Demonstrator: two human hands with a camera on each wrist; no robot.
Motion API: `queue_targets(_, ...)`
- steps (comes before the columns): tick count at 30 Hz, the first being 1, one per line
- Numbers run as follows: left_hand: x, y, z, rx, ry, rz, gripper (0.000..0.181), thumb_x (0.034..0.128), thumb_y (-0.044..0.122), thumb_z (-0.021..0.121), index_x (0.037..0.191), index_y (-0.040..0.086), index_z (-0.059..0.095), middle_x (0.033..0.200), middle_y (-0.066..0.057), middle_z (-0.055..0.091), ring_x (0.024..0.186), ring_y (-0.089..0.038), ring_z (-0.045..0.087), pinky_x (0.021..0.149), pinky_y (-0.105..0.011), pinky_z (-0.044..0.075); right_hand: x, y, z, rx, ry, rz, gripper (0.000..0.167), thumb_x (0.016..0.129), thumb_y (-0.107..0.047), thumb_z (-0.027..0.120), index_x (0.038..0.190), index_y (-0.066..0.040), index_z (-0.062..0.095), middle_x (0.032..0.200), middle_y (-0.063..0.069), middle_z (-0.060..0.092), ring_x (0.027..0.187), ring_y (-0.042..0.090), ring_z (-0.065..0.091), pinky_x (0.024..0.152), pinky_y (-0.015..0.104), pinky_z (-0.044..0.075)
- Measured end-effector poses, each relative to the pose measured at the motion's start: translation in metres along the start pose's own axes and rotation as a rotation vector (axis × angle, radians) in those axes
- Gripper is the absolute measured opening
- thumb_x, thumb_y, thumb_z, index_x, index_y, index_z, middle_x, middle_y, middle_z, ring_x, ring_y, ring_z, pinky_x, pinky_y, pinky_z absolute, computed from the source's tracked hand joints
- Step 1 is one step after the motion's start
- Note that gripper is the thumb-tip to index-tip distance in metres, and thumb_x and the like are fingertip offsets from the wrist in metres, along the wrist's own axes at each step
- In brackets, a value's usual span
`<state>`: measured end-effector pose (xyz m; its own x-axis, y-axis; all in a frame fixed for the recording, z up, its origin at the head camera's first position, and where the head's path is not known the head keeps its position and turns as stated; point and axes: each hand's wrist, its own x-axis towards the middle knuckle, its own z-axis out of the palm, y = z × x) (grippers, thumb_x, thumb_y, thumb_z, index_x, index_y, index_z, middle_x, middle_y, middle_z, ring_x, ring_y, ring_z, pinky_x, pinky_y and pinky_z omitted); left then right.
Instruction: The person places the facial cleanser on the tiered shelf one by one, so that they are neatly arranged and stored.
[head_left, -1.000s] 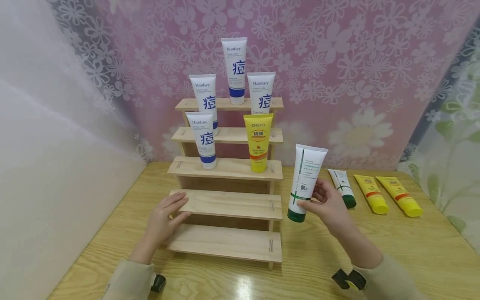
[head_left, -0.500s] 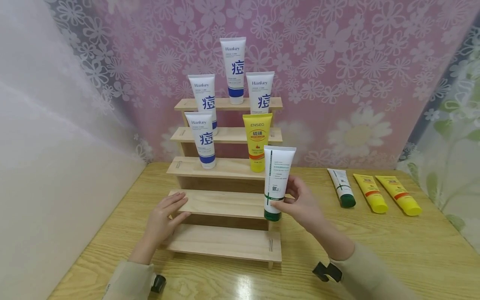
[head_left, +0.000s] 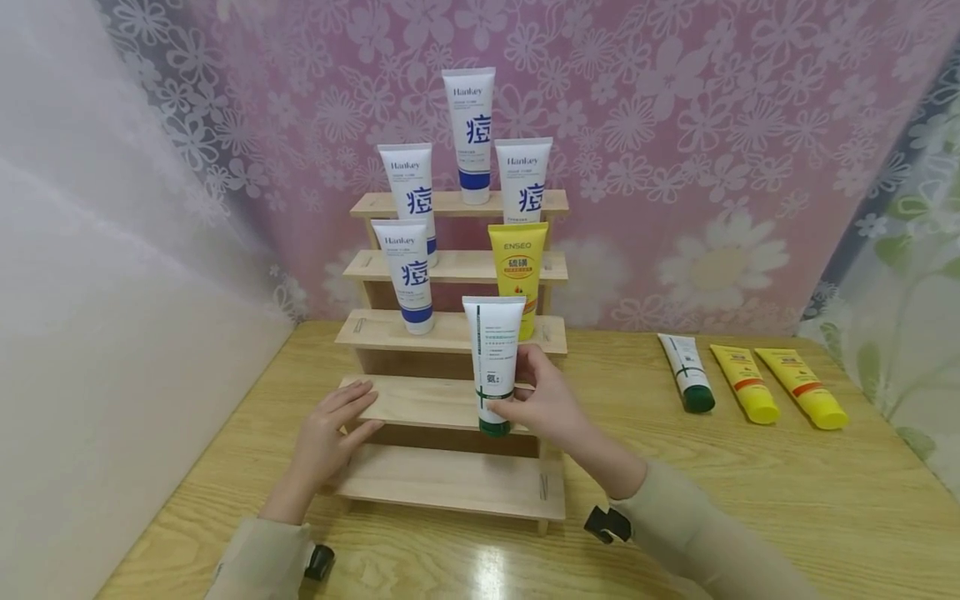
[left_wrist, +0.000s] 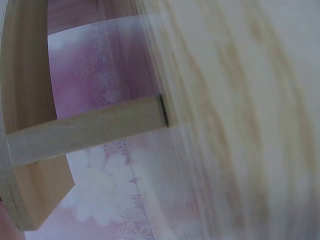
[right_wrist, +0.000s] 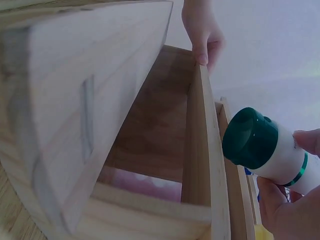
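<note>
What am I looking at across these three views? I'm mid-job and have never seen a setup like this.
There is no machine here, just a person's two bare hands. The big picture comes from a head camera looking forward and down. The right hand holds a white tube by its lower part, dark green cap downward. The left hand rests on the left end of a stepped wooden rack. Four white-and-blue tubes and a yellow tube stand on its upper three shelves. On the table, to the right, lie another green-capped tube and two yellow tubes.

The left wrist camera shows wood up close; the right wrist camera shows the held tube's cap beside the shelves.
</note>
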<state>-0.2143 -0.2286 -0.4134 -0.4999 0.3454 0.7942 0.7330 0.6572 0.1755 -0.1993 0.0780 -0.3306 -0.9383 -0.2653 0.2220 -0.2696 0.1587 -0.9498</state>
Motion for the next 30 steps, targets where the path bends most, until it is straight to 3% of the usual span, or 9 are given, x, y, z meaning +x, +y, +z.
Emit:
queue_targets(7,0.0,-0.001,0.0,-0.006,-0.008,-0.003,0.047,0.0814,0.038,0.058,0.101,-0.004,0.064,0.11,-0.017,0.059,0.102,-0.034,0.053,0.09,-0.045,0.04,0.009,-0.004,0.018,-0.058,-0.001,0.013,0.064,0.066,0.0,0.075,0.12,-0.006,0.04,0.108,0.007,0.052,0.099,0.022,0.051,0.085,0.036,0.048)
queue_targets(22,-0.001,0.0,0.0,-0.001,-0.02,-0.031,0.049,0.0822,0.042,0.055,0.1,-0.003,0.065,0.109,-0.017,0.059,0.103,-0.034,0.052,0.091,-0.042,0.039,0.027,-0.003,0.05,-0.086,-0.08,-0.039,0.061,0.067,0.0,0.075,0.115,-0.006,0.038,0.107,0.008,0.05,0.102,0.021,0.05,0.085,0.034,0.048)
queue_targets(30,-0.002,0.0,0.0,0.01,-0.027,-0.048,0.042,0.0783,0.034,0.064,0.101,-0.001,0.065,0.111,-0.014,0.059,0.105,-0.032,0.052,0.091,-0.043,0.039,0.037,-0.005,0.064,-0.14,-0.053,-0.053,0.061,0.066,-0.001,0.076,0.114,-0.006,0.039,0.106,0.007,0.052,0.1,0.019,0.052,0.084,0.031,0.048)
